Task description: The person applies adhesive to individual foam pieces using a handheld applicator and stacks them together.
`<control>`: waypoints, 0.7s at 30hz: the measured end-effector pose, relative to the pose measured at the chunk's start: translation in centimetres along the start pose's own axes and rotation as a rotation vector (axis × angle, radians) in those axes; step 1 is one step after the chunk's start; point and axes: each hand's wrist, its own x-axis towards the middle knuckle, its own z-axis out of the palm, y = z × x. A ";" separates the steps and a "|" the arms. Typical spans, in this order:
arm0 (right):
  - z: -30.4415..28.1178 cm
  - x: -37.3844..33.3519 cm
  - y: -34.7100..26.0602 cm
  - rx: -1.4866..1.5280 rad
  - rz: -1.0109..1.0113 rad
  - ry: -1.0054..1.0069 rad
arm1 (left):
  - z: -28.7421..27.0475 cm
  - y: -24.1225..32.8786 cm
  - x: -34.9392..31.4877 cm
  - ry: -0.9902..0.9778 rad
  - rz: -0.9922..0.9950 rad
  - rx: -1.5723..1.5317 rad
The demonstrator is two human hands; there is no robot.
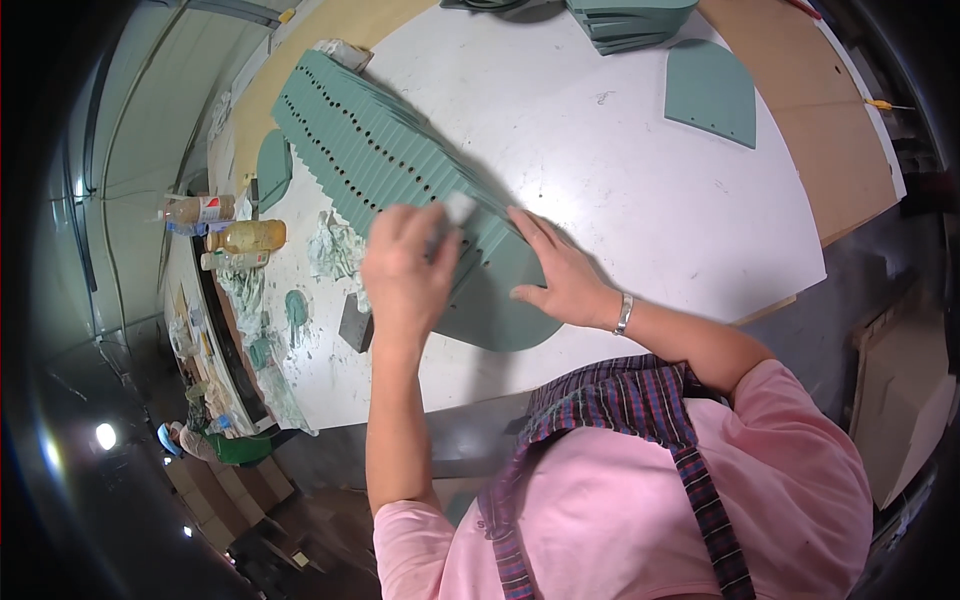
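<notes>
Green flat panels (345,135) with small dark holes lie overlapped in a long fanned row, running from the far left toward me. The nearest panel (505,305) has a rounded end. My left hand (408,265) is closed around a small white-and-grey piece (460,208), held over the near end of the row; its exact kind is unclear. My right hand (565,275) has its fingers stretched out along the right edge of the near panels, with the thumb apart. A dark grey block (355,323) sits beside my left wrist.
Bottles (248,236) and crumpled, stained cloths (335,248) stand and lie on the left of the white table (620,130). More green panels (630,22) are stacked at the far side, with a single panel (710,95) to their right. Another person (215,445) is at lower left.
</notes>
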 end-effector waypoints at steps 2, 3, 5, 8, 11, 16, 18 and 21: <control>0.0 0.1 0.1 -0.005 0.001 -0.001 | 0.3 -0.3 1.0 -0.093 0.008 0.018; 0.2 0.1 -0.4 0.004 -0.014 -0.018 | 0.0 -2.5 1.3 -0.009 -0.032 0.097; 0.0 0.2 -0.4 0.006 -0.012 -0.019 | -0.4 -3.1 2.0 0.047 -0.152 0.153; -0.4 0.1 0.2 0.003 0.008 -0.011 | -0.3 -0.5 2.2 -0.114 0.061 -0.064; 0.0 0.0 -0.4 0.046 -0.008 -0.014 | -0.5 -3.7 2.5 -0.063 -0.028 0.060; -0.3 0.1 -0.1 0.052 0.054 -0.050 | -0.6 -0.6 3.0 -0.213 0.128 -0.122; -0.2 0.2 -0.4 0.059 0.035 -0.047 | 0.2 -3.6 3.1 -0.115 0.153 -0.073; 0.0 0.3 -0.2 0.046 0.027 -0.031 | -0.3 -4.7 3.9 -0.021 -0.120 -0.016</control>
